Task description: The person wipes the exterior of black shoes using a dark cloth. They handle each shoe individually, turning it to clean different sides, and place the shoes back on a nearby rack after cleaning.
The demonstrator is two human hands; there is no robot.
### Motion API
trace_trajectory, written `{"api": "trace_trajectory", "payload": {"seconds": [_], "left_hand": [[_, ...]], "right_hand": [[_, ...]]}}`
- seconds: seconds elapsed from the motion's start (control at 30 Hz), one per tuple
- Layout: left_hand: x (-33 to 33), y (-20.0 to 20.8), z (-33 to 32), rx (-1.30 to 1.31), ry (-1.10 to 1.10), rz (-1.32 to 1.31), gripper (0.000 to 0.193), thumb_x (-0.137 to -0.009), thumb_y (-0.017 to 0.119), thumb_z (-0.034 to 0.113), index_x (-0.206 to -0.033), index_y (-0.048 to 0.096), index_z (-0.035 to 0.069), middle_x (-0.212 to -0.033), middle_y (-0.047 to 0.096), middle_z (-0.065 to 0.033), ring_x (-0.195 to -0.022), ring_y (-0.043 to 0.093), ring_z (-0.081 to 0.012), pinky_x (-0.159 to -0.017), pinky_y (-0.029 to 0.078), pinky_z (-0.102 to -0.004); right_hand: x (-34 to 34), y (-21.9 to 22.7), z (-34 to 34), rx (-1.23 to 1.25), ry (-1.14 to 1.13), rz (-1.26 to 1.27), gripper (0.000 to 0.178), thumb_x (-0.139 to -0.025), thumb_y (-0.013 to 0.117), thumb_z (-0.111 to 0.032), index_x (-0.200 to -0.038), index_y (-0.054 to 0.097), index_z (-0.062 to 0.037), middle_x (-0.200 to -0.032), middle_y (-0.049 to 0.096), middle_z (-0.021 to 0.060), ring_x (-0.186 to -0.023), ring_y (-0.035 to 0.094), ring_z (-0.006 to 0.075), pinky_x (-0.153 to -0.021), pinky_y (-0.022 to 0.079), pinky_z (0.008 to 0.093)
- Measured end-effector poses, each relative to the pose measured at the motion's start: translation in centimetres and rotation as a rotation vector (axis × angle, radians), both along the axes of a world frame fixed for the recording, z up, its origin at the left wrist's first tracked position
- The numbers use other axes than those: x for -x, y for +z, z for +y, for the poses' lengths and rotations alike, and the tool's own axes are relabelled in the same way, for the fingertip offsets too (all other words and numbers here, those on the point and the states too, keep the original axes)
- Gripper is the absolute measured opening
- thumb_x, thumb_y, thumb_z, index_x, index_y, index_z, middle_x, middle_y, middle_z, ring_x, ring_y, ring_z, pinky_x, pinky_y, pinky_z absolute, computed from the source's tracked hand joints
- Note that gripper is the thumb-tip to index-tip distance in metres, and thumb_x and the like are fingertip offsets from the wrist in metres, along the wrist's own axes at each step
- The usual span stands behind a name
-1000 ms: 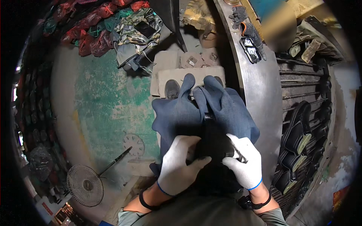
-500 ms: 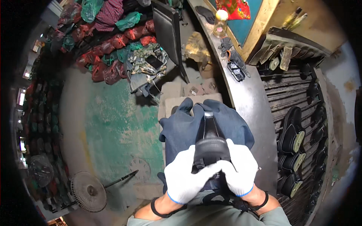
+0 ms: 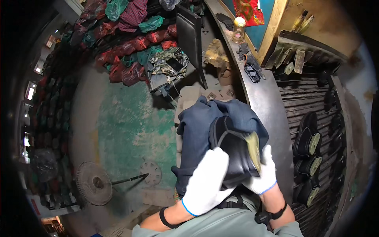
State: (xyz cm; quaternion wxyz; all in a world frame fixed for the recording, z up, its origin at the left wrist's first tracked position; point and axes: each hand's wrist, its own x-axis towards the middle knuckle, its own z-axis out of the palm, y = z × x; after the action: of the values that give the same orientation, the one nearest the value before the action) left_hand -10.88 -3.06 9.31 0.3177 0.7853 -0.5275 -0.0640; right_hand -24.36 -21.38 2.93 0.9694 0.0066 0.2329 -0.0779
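A black leather shoe (image 3: 233, 154) is held over my lap, its toe pointing away from me. A yellow-green form, apparently a shoe last (image 3: 253, 149), shows at its opening on the right side. My left hand (image 3: 209, 177), in a white glove with a blue cuff edge, presses against the shoe's near left side, fingers together. White-gloved as well, my right hand (image 3: 263, 175) grips the shoe from the right; its thumb stands up beside the last, and its other fingers are hidden beneath. Dark blue cloth (image 3: 197, 130) covers my legs under the shoe.
A curved metal bench (image 3: 268, 102) on my right carries a dark glove (image 3: 249, 59) and a jar (image 3: 238, 31). Beyond it, several black shoes (image 3: 307, 136) sit on a slatted rack. A standing fan (image 3: 94, 183) is at left; a black chair (image 3: 188, 39) stands ahead.
The shoe has turned from its ridged sole facing me to its upper and the yellow-green form showing. My hands have moved apart to its two sides. The view has shifted slightly.
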Motion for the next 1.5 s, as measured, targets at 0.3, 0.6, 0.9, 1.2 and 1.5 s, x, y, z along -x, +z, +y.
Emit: {"api": "trace_trajectory", "payload": {"seconds": [0.3, 0.6, 0.9, 1.2, 1.5], "left_hand": [[0.1, -4.8, 1.8, 0.222, 0.164, 0.851, 0.098, -0.106, 0.067, 0.063, -0.171, 0.034, -0.002, -0.179, 0.032, -0.0269, -0.164, 0.038, -0.0402, -0.134, 0.031, -0.0479], [0.7, -9.6, -6.2, 0.585, 0.407, 1.926, 0.053, -0.120, 0.028, 0.034, -0.158, 0.055, 0.009, -0.158, 0.062, -0.0175, -0.144, 0.060, -0.0340, -0.125, 0.047, -0.0498], [-5.9, -10.1, -5.5, 0.643, 0.117, 1.855, 0.073, -0.118, 0.037, 0.062, -0.162, 0.047, 0.005, -0.158, 0.060, -0.0186, -0.146, 0.060, -0.0349, -0.124, 0.050, -0.0533], [-7.1, -10.3, -4.9, 0.553, 0.171, 1.355, 0.093, -0.085, 0.096, 0.033, -0.160, 0.050, 0.004, -0.143, 0.070, -0.0124, -0.123, 0.072, -0.0239, -0.108, 0.060, -0.0405], [-10.1, -7.6, -7.5, 0.359, 0.235, 0.531, 0.032, -0.090, 0.082, 0.009, -0.120, 0.074, 0.002, -0.130, 0.072, -0.0125, -0.119, 0.068, -0.0255, -0.106, 0.054, -0.0379]], "right_hand": [[-0.2, -5.3, 0.5, 0.091, -0.071, -0.097, 0.078, -0.085, 0.062, -0.011, -0.161, 0.051, 0.0053, -0.153, 0.064, 0.0305, -0.137, 0.067, 0.0461, -0.123, 0.053, 0.0558], [-3.2, -0.2, 2.0, 1.648, -0.181, 0.120, 0.138, -0.067, 0.103, -0.024, -0.173, 0.020, 0.0013, -0.168, 0.040, 0.0236, -0.156, 0.044, 0.0399, -0.131, 0.035, 0.0528], [0.5, 1.8, 1.1, 2.058, 0.181, 0.352, 0.132, -0.065, 0.102, -0.041, -0.168, 0.034, 0.0054, -0.162, 0.044, 0.0347, -0.153, 0.043, 0.0542, -0.127, 0.038, 0.0601], [-7.1, 0.1, -2.6, 1.846, 0.008, 0.132, 0.113, -0.081, 0.098, -0.032, -0.170, 0.037, 0.0008, -0.170, 0.046, 0.0270, -0.156, 0.048, 0.0423, -0.127, 0.044, 0.0477], [-2.4, -0.1, 0.9, 2.344, 0.445, 0.195, 0.115, -0.076, 0.091, -0.060, -0.167, 0.047, -0.0060, -0.172, 0.028, 0.0407, -0.151, 0.031, 0.0712, -0.125, 0.033, 0.0734]]}}
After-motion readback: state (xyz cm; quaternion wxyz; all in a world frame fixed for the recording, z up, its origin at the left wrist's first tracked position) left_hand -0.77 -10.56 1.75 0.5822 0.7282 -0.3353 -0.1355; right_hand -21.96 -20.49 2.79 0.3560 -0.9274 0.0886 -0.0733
